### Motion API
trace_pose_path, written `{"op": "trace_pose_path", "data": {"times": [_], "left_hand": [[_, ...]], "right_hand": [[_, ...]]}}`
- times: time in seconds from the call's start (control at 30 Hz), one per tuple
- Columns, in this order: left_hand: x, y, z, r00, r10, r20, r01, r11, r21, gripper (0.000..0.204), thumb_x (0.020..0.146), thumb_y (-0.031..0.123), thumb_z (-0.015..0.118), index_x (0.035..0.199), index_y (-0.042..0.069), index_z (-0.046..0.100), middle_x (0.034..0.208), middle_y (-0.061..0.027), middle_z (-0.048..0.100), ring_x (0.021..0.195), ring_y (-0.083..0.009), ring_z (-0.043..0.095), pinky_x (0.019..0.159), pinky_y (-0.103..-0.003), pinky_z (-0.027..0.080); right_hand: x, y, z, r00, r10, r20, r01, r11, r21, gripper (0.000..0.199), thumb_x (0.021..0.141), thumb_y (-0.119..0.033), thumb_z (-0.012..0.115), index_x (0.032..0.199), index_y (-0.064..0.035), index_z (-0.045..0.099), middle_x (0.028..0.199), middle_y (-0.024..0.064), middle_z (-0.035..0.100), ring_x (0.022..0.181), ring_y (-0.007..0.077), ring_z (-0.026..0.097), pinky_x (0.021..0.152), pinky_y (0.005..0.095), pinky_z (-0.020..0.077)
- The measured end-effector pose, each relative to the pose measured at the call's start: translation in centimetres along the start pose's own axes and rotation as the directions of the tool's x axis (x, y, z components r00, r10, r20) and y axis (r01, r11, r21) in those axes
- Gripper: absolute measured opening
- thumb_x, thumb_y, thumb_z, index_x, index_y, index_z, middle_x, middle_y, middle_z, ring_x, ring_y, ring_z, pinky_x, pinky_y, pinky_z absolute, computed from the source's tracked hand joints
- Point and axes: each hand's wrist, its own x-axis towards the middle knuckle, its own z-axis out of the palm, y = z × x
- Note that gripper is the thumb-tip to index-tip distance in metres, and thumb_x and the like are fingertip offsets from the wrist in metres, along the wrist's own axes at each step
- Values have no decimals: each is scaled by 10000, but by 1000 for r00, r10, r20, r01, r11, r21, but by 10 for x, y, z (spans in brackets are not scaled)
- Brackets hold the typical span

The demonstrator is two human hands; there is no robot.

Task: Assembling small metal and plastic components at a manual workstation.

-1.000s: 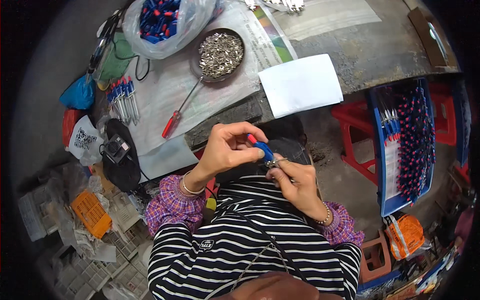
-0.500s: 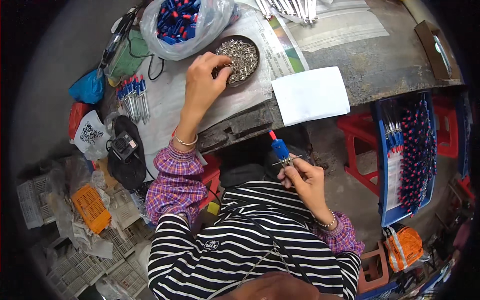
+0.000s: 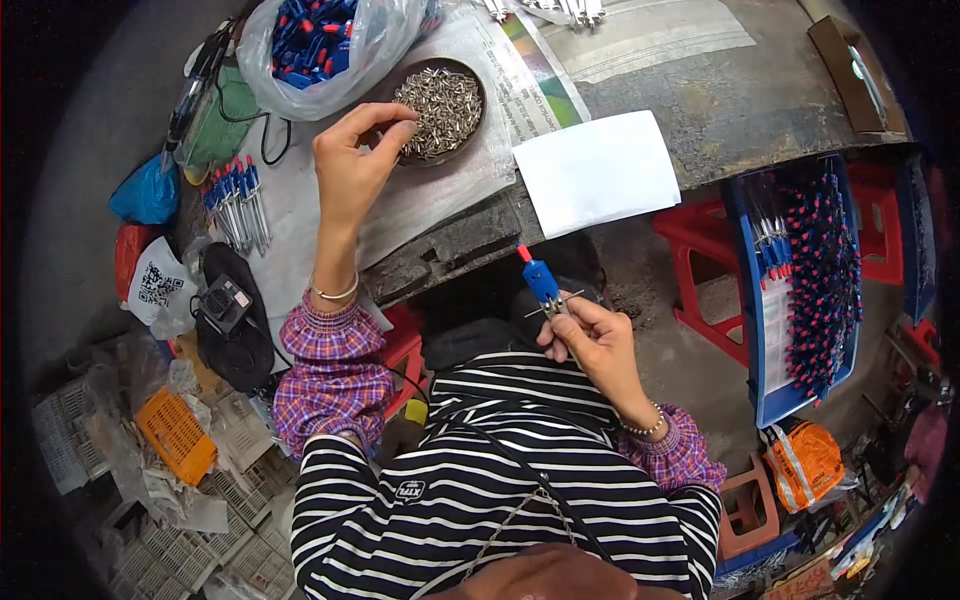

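Blue plastic clip piece (image 3: 541, 281) pinched upright in right hand (image 3: 590, 340), held ready at lap; left hand (image 3: 352, 160) fingertips closed, picking pins from dish (image 3: 440, 105) on table (image 3: 720, 110).

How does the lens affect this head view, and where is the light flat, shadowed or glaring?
Head view: fisheye bends the table edge and darkens the corners; light is soft and even, with slight shine on the metal pins in the bowl; left hand and right hand are sharp.
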Motion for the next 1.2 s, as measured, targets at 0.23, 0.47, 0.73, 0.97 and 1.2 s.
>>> {"op": "trace_pose_path", "data": {"times": [0.23,0.47,0.73,0.97,1.2], "left_hand": [[-4,8,-2,994,104,-20,-104,995,3,98,728,12,677,818,38,704,750,-9,657,639,-50,558,565,-187,415],[-26,34,-6,960,-215,177,263,910,-322,82,755,-31,668,837,-28,663,776,-65,655,679,-81,594,605,-194,463],[-78,56,19,850,-157,503,468,665,-583,49,742,-65,593,757,-25,569,762,-143,632,668,-170,606,590,-248,493],[-90,60,29,761,-218,611,600,596,-534,81,794,-59,573,870,-54,603,788,-139,646,697,-181,634,607,-258,511],[-97,61,35,691,-262,674,674,570,-470,53,787,-62,608,837,-47,595,817,-154,637,718,-176,629,623,-255,512]], "right_hand": [[-1,2,-1,1000,18,14,-19,999,44,281,907,-42,505,1155,88,535,773,99,625,577,72,525,582,218,489],[0,1,0,1000,9,-10,-9,999,47,276,912,-51,505,1146,90,537,773,99,624,578,72,525,581,222,491],[0,1,1,1000,4,-7,-4,998,62,248,911,-59,511,1102,93,554,772,93,627,574,64,522,577,215,485],[-1,3,3,999,11,-36,-8,996,85,245,902,-69,533,1101,63,589,736,60,638,561,46,520,525,182,441],[-1,5,3,1000,0,-31,2,997,78,232,901,-77,538,1082,55,600,727,57,641,550,44,522,514,184,439]]}}
